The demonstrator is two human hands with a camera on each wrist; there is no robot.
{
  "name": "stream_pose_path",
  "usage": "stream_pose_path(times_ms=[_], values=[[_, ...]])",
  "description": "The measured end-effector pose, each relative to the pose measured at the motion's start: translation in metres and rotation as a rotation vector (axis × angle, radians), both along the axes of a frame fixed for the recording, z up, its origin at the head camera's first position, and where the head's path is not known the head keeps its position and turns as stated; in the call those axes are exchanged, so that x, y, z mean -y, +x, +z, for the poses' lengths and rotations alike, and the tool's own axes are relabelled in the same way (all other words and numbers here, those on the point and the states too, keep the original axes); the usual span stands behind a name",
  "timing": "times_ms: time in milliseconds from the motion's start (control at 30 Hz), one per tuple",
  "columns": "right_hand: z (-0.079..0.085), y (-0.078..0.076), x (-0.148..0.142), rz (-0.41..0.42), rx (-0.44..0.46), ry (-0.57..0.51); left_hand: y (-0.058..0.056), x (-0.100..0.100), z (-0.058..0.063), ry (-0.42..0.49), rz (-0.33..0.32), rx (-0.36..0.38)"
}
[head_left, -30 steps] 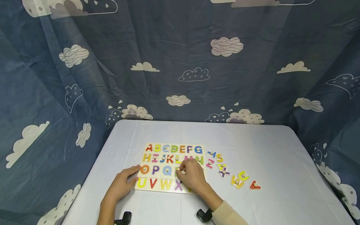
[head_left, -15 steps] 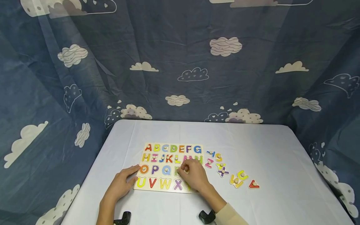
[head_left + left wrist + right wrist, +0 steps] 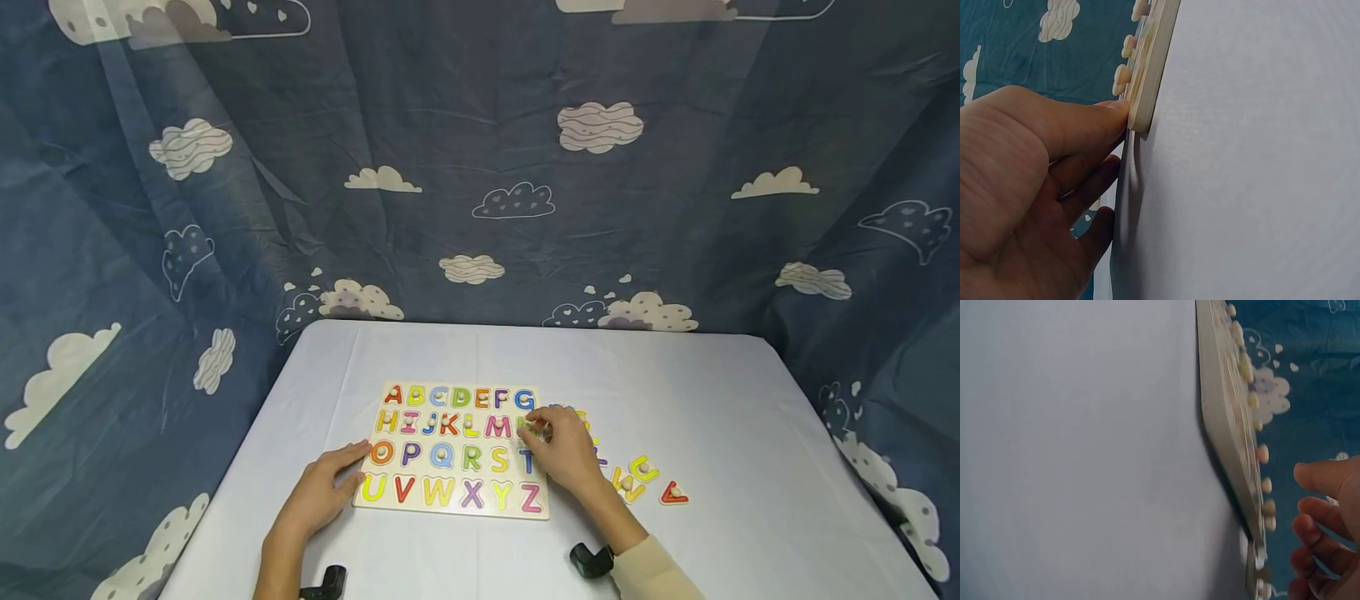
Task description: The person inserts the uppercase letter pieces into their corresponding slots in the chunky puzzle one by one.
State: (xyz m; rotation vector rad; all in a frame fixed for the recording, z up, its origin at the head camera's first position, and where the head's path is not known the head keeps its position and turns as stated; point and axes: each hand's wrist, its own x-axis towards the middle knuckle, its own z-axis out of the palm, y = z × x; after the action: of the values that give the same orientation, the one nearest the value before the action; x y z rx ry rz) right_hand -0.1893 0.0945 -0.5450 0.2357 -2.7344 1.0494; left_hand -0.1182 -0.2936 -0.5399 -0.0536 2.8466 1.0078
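Observation:
A wooden alphabet puzzle board (image 3: pixel 487 511) lies flat on the table, with knobbed letters in its upper rows. The knobbed R (image 3: pixel 471 457) sits in the third row; S through Z show no knobs. My left hand (image 3: pixel 324 487) rests at the board's left edge; in the left wrist view its thumb touches the edge beside the board's corner (image 3: pixel 1141 119). Above the board's right side, near the N, is my right hand (image 3: pixel 566 450). In the right wrist view its thumb and fingers (image 3: pixel 1319 540) are apart, relaxed, holding nothing. This hand hides part of the loose letters behind it.
Right of the board lie a loose yellow W (image 3: pixel 627 485), a yellow U (image 3: pixel 643 468) and a red V (image 3: pixel 673 493). More loose letters peek out behind the right hand. A dark cloud-patterned curtain (image 3: pixel 517 242) encloses the white table (image 3: pixel 750 433).
My right hand has left the R and moved right, to beside the N, uncovering the S, T, Y and Z places. My left hand has stayed at the board's edge.

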Motion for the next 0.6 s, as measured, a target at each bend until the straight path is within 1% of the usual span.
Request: stream_pose_path(times_ms=[167, 400, 600], values=[[0.001, -0.007, -0.028, -0.032, -0.002, 0.007, 0.0, 0.001, -0.001, 0.002, -0.004, -0.014], [0.002, -0.016, -0.07, -0.057, 0.012, 0.047, 0.001, 0.001, -0.001, 0.008, -0.001, -0.001], [0.0, -0.022, -0.093, -0.032, 0.049, 0.093, 0.0, 0.0, -0.003, 0.001, -0.003, -0.012]])
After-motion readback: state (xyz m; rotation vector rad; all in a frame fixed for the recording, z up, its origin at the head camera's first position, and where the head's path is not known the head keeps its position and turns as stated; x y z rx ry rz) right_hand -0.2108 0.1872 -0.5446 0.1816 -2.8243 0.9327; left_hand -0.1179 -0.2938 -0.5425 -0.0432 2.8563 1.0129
